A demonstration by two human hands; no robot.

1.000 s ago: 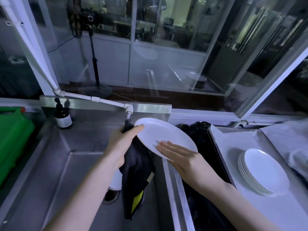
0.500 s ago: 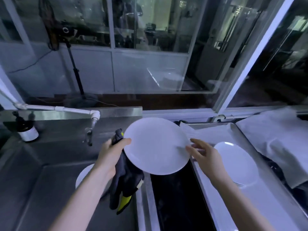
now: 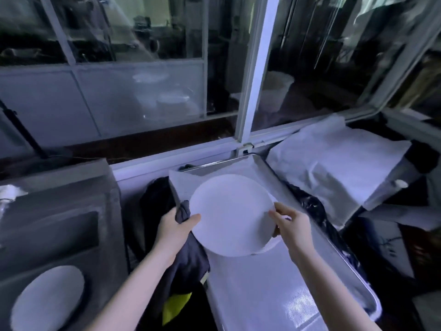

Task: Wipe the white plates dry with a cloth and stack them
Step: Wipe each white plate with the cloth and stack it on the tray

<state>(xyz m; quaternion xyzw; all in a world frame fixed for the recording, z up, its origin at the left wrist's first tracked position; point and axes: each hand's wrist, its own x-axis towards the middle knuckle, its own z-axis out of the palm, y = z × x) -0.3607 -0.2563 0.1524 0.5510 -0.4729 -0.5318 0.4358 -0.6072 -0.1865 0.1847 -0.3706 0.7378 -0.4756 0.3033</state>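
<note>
While a steel sink [image 3: 59, 211] with one white plate [image 3: 47, 297] lying in it fills the near left, the white-lined tray [image 3: 262, 295] runs along the right, and the held plate [image 3: 231, 213] hovers just over the stack [image 3: 273, 247] there. A dark cloth [image 3: 188, 259] hangs from the left hand [image 3: 175, 229], its grip clamped on cloth and left rim; the right hand [image 3: 293, 225] pinches the right rim.
</note>
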